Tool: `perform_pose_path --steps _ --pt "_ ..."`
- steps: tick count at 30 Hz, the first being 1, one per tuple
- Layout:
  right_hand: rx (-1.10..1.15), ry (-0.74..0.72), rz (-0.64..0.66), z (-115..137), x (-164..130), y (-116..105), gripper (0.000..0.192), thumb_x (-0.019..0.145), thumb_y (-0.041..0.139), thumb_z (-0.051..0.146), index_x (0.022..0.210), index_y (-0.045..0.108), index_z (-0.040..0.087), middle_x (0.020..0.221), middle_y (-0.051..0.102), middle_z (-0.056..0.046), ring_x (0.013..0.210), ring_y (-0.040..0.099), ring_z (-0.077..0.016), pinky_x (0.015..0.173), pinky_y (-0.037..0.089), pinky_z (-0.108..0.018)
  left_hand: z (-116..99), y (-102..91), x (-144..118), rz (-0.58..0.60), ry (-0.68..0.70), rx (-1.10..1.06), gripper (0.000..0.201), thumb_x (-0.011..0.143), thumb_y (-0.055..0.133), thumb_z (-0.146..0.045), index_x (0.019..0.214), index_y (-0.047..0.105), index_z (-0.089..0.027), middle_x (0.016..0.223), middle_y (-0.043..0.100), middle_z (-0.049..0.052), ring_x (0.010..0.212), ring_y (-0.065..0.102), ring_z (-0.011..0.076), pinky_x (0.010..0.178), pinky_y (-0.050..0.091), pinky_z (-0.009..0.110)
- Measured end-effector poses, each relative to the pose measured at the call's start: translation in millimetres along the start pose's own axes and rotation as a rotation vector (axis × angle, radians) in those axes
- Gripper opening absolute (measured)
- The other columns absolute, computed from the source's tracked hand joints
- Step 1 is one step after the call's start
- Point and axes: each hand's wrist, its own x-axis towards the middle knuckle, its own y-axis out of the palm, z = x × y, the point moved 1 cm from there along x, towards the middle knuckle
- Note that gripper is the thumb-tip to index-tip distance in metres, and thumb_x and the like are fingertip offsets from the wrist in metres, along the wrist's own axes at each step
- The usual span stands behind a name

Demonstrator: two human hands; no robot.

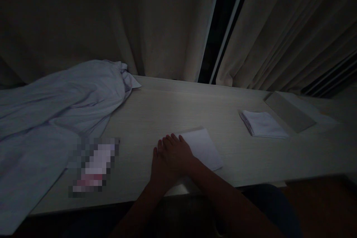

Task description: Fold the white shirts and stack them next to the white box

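My right hand (178, 153) lies flat with its fingers stretched out, partly over my left hand (160, 169). Both press down at the left side of a flat white folded piece (205, 148), which looks like cloth, on the pale table (173, 106). The fingers of my left hand also point away from me, straight and partly covered by the right. Neither hand grasps anything. The left part of the white piece is hidden under the hands. Farther right rests another folded white cloth (263, 124), in a neat rectangle.
A large rumpled pale fabric (64, 104) covers the table's left end and hangs over its front edge. Beside it lies a blurred-out object (99, 161). At the far right sits a light box-like item (291, 113). Curtains (167, 26) hang behind the table. The light is dim.
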Motion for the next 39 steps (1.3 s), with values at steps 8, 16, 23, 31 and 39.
perform_pose_path --steps 8,16,23,31,39 --pt "-0.099 0.263 0.041 -105.7 -56.0 -11.1 0.063 0.099 0.021 0.051 0.144 0.038 0.011 0.150 0.037 -0.013 0.142 0.024 -0.0274 0.116 0.014 -0.049 -1.2 10.1 -0.2 -0.039 -0.065 -0.021 0.107 0.071 0.043 -0.080 0.148 0.024 -0.008 0.154 0.020 0.027 0.145 0.009 0.0397 0.114 0.010 0.056" --pt "-0.050 0.353 -0.010 -122.4 -73.4 -4.0 0.060 0.099 0.015 0.051 0.150 0.027 0.022 0.157 0.023 -0.004 0.146 0.007 -0.0252 0.115 0.010 -0.052 10.1 2.4 7.0 0.006 -0.082 -0.065 0.097 0.075 0.035 -0.080 0.146 0.032 -0.014 0.153 0.030 0.020 0.143 0.021 0.0360 0.114 0.015 0.053" --pt "-0.039 0.344 -0.028 -120.7 -75.8 -2.5 0.059 0.100 0.017 0.050 0.150 0.027 0.021 0.157 0.023 -0.004 0.146 0.007 -0.0257 0.115 0.009 -0.053 18.9 4.4 11.0 -0.017 -0.158 -0.021 0.101 0.077 0.031 -0.080 0.145 0.031 -0.005 0.152 0.028 0.024 0.144 0.015 0.0374 0.115 0.012 0.054" --pt "-0.112 0.324 -0.053 -102.4 -73.0 -18.2 0.057 0.100 0.024 0.045 0.148 0.032 0.016 0.156 0.025 -0.008 0.146 0.005 -0.0272 0.115 0.001 -0.056 16.8 1.1 7.2 -0.068 -0.141 0.015 0.096 0.080 0.027 -0.076 0.146 0.029 -0.007 0.157 0.019 0.018 0.147 0.006 0.0325 0.116 0.005 0.056" --pt "-0.027 0.208 -0.038 -19.4 -80.1 -2.5 0.055 0.100 0.025 0.042 0.150 0.026 0.018 0.156 0.023 -0.005 0.145 0.009 -0.0260 0.118 0.011 -0.052 18.6 9.8 6.7 -0.052 -0.147 0.013 0.089 0.085 0.025 -0.070 0.146 0.028 -0.005 0.155 0.025 0.020 0.145 0.012 0.0351 0.115 0.005 0.058"
